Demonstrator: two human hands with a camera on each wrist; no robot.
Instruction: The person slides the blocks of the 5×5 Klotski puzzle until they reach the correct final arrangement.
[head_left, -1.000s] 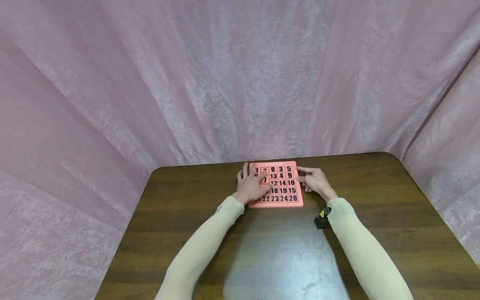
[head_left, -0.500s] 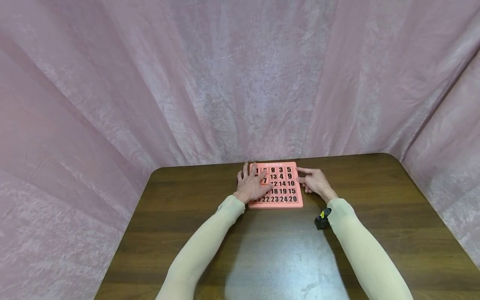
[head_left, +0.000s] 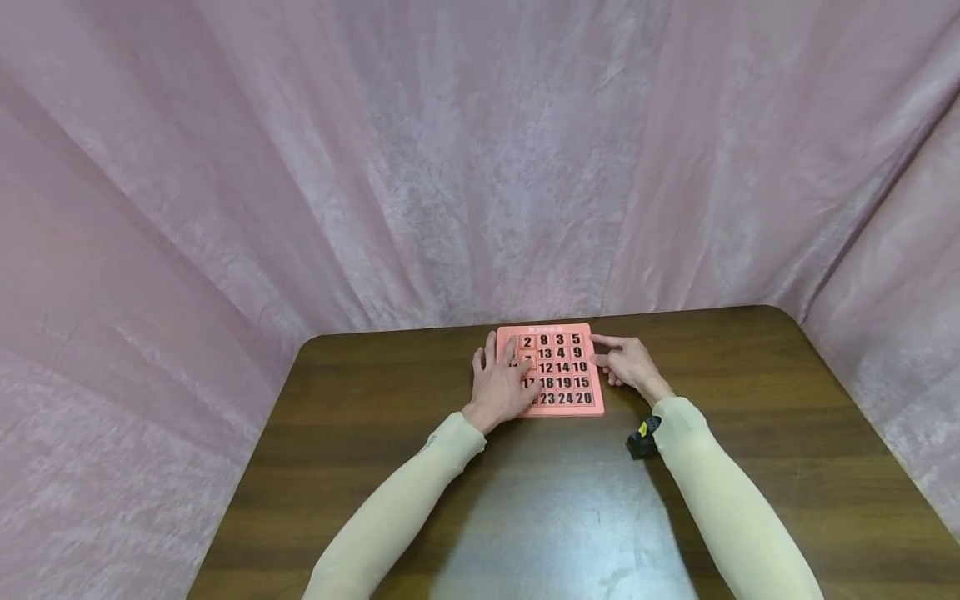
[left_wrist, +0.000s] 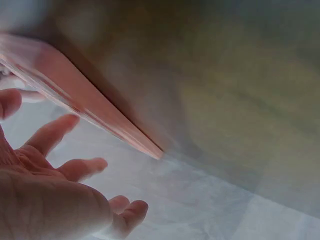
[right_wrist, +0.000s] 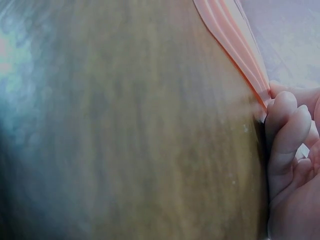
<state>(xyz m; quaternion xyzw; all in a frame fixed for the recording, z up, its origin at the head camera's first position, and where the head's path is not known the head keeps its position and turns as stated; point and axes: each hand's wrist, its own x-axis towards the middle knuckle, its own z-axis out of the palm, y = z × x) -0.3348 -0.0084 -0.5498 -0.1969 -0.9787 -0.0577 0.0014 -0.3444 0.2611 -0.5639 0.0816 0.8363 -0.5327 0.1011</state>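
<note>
A pink sliding number puzzle (head_left: 562, 411) lies flat near the table's far edge, its black-numbered tiles in a grid. My left hand (head_left: 497, 388) is over its left side with fingers spread, covering some left-hand tiles. The 2 tile (head_left: 527, 342) shows clear of the fingers. In the left wrist view the left hand (left_wrist: 45, 185) has loosely bent fingers beside the puzzle's edge (left_wrist: 95, 102). My right hand (head_left: 630, 364) touches the puzzle's right edge with a straight index finger and the thumb, set apart. Its other fingers are curled, seen near the puzzle's corner in the right wrist view.
A brown wooden table (head_left: 375, 433) carries the puzzle, with a bright light reflection on its front middle. Pink velvet curtains (head_left: 480, 167) hang behind and at both sides. A small black device (head_left: 642, 440) sits at the right wrist.
My left hand has drawn slightly back toward me, uncovering the 2 tile and covering lower left tiles. The right hand stays at the puzzle's right edge.
</note>
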